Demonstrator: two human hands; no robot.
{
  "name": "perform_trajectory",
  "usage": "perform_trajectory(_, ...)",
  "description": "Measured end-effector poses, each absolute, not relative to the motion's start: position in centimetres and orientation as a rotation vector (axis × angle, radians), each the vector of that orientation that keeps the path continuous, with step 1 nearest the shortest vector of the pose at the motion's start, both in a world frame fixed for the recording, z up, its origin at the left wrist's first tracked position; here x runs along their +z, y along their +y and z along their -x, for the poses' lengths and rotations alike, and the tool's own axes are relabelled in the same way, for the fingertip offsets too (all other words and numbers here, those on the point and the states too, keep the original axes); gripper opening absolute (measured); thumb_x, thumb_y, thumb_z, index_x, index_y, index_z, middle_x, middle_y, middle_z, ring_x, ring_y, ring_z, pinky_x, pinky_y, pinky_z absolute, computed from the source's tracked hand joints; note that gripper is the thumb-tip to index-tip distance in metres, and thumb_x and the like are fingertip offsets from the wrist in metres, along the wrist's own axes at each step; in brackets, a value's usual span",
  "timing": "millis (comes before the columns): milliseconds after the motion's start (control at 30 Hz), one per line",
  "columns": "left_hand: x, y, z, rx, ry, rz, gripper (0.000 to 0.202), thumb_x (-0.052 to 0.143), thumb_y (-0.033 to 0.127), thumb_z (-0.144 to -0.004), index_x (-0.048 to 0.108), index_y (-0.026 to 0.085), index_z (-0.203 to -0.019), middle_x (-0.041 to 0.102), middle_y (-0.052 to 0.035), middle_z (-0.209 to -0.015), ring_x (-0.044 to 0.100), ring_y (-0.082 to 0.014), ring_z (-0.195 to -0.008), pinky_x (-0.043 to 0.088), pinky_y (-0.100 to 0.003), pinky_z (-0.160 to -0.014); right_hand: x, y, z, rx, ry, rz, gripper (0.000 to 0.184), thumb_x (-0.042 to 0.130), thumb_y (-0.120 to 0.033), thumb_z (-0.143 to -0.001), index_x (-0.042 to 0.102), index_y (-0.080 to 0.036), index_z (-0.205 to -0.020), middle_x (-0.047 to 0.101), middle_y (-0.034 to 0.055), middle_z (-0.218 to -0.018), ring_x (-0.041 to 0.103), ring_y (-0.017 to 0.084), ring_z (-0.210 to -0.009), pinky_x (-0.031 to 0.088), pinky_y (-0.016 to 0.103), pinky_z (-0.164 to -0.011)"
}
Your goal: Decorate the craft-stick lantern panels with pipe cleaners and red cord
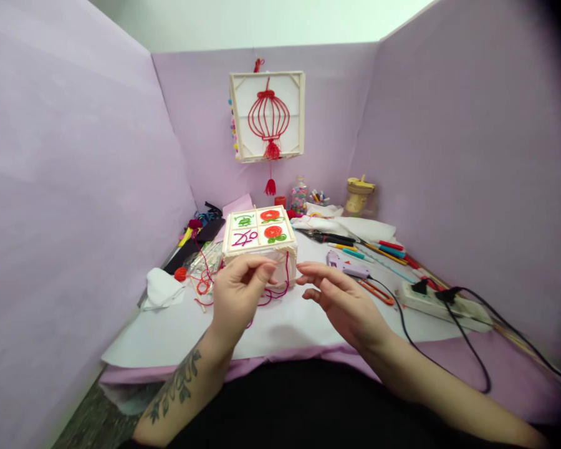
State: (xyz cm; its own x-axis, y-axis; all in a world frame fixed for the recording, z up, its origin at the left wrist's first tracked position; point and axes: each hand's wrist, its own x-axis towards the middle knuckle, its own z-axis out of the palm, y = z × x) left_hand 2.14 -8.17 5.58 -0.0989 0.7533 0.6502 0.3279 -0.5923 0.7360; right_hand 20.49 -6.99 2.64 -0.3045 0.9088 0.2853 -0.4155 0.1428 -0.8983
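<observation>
A box-shaped stick lantern [257, 245] stands on the white-covered table just beyond both hands. Its top panel is split into four squares, with green, orange-red and purple yarn designs. Magenta yarn [287, 273] hangs over its front side and trails onto the table. In front of the box's near left corner, my left hand [237, 290] is closed in a pinch; whatever lies between thumb and fingers is too small to make out. My right hand [343, 299] is held to the right, fingers apart and slightly bent, with nothing visible in it. The two hands do not touch.
A finished-looking lantern [243, 84] with a red tassel hangs at the back. On the right lie a lilac glue gun [343, 264], pliers [331, 239], an orange cutter [378, 293] and a power strip [467, 313] with black cables. White tissue [163, 290] and orange yarn [181, 274] lie left.
</observation>
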Motion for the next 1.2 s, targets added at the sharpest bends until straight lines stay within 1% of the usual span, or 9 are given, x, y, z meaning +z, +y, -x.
perform_trajectory(133,5.4,-8.9,-3.1,1.679,1.052,-1.928,0.003,0.073,0.026,-0.079,0.073,0.024,-0.080,0.073,0.0003,-0.074,0.066,-0.0119,-0.063,0.051,-0.020,-0.052,2.3,-6.9,-20.3,1.450,-1.216,0.561,0.030,0.073,-0.045,-0.077,0.071,-0.027,-0.101,0.063,0.0053,-0.106,0.058,0.019,-0.096,0.049,0.029,-0.077)
perform_trajectory(333,4.7,-9.4,-5.0,1.635,0.997,-2.143,0.021,0.072,0.019,-0.080,0.072,0.022,-0.101,0.074,-0.0012,-0.080,0.066,-0.0106,-0.068,0.052,-0.019,-0.059,1.7,-6.7,-20.0,1.414,-1.272,0.510,0.028,0.068,-0.042,-0.083,0.063,-0.028,-0.106,0.062,0.0023,-0.099,0.058,0.014,-0.091,0.049,0.028,-0.081)
perform_trajectory(467,4.6,-9.4,-5.5,1.695,1.001,-2.261,0.008,0.064,0.016,-0.086,0.070,0.017,-0.091,0.070,-0.0030,-0.081,0.063,-0.0099,-0.071,0.050,-0.019,-0.062,1.4,-6.7,-19.9,1.266,-1.304,0.530,0.023,0.069,-0.035,-0.084,0.062,-0.029,-0.105,0.058,0.0013,-0.108,0.056,0.013,-0.097,0.048,0.027,-0.088)
perform_trajectory(533,4.6,-9.3,-5.4,1.714,1.044,-2.298,0.007,0.060,0.016,-0.088,0.066,0.017,-0.086,0.067,-0.0027,-0.079,0.062,-0.0104,-0.073,0.049,-0.019,-0.064,1.3,-6.7,-19.8,1.252,-1.314,0.526,0.023,0.068,-0.036,-0.085,0.062,-0.029,-0.106,0.057,0.0016,-0.109,0.056,0.014,-0.098,0.048,0.028,-0.088)
perform_trajectory(700,4.5,-8.8,-4.1,1.793,1.252,-2.019,0.020,0.048,0.026,-0.095,0.054,0.018,-0.079,0.056,0.0010,-0.068,0.055,-0.0100,-0.063,0.044,-0.021,-0.060,1.3,-6.6,-19.9,1.366,-1.280,0.481,0.028,0.057,-0.048,-0.090,0.062,-0.027,-0.107,0.058,0.0049,-0.109,0.056,0.017,-0.098,0.048,0.029,-0.078)
perform_trajectory(800,4.6,-8.8,-4.0,1.751,1.237,-1.927,0.031,0.040,0.032,-0.098,0.053,0.018,-0.074,0.052,0.0020,-0.061,0.051,-0.0094,-0.057,0.041,-0.021,-0.056,1.4,-6.7,-19.9,1.404,-1.258,0.477,0.032,0.056,-0.051,-0.089,0.063,-0.026,-0.107,0.058,0.0056,-0.109,0.055,0.018,-0.097,0.047,0.029,-0.077)
perform_trajectory(867,4.6,-8.9,-4.3,1.667,1.163,-2.031,0.030,0.046,0.032,-0.096,0.058,0.017,-0.072,0.057,0.0007,-0.062,0.053,-0.0096,-0.058,0.042,-0.021,-0.057,1.3,-6.8,-19.9,1.391,-1.271,0.483,0.032,0.058,-0.050,-0.088,0.062,-0.025,-0.107,0.058,0.0051,-0.105,0.055,0.017,-0.095,0.047,0.029,-0.078)
perform_trajectory(1000,4.4,-9.2,-5.5,1.608,1.020,-2.056,0.010,0.064,0.025,-0.087,0.071,0.019,-0.084,0.070,-0.0007,-0.074,0.059,-0.0093,-0.060,0.047,-0.021,-0.060,1.1,-7.0,-19.8,1.386,-1.281,0.489,0.031,0.061,-0.048,-0.088,0.059,-0.026,-0.109,0.060,0.0030,-0.095,0.056,0.015,-0.087,0.048,0.030,-0.080)
perform_trajectory(1200,4.5,-9.3,-6.0,1.615,1.017,-2.007,0.007,0.067,0.021,-0.084,0.073,0.020,-0.086,0.071,0.0001,-0.071,0.061,-0.0093,-0.059,0.049,-0.020,-0.058,1.0,-6.8,-20.0,1.400,-1.286,0.464,0.031,0.062,-0.045,-0.088,0.057,-0.026,-0.110,0.060,0.0021,-0.096,0.058,0.014,-0.085,0.049,0.028,-0.078)
